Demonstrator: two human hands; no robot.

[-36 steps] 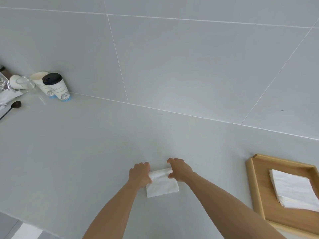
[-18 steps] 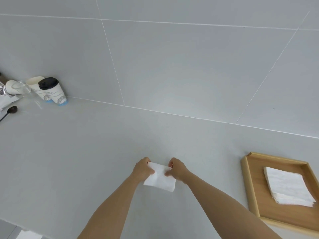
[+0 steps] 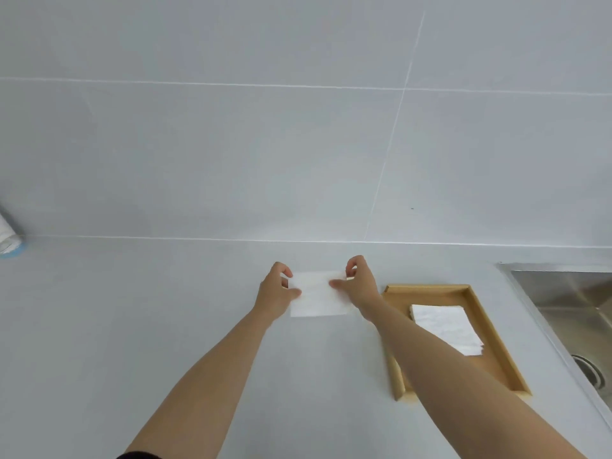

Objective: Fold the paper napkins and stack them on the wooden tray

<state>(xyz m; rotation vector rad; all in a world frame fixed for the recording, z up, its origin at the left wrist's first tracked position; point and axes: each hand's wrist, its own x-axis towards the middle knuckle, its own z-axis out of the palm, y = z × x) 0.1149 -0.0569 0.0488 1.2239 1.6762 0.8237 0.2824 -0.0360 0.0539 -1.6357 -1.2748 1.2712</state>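
Note:
A folded white paper napkin (image 3: 317, 298) is held between both hands just above the grey counter, left of the tray. My left hand (image 3: 276, 289) pinches its left edge and my right hand (image 3: 359, 284) pinches its right edge. The wooden tray (image 3: 430, 290) lies to the right, and a stack of folded white napkins (image 3: 445, 327) rests inside it. My right forearm crosses the tray's near left part and hides it.
A steel sink (image 3: 576, 303) with a drain (image 3: 592, 372) sits at the right edge of the counter. A paper cup's base (image 3: 8, 241) shows at the far left by the tiled wall. The counter's front edge lies below the view.
The view has swung right: the cups have slid almost out of sight and the sink has appeared. Both hands have carried the napkin toward the tray and now hold it by its side edges.

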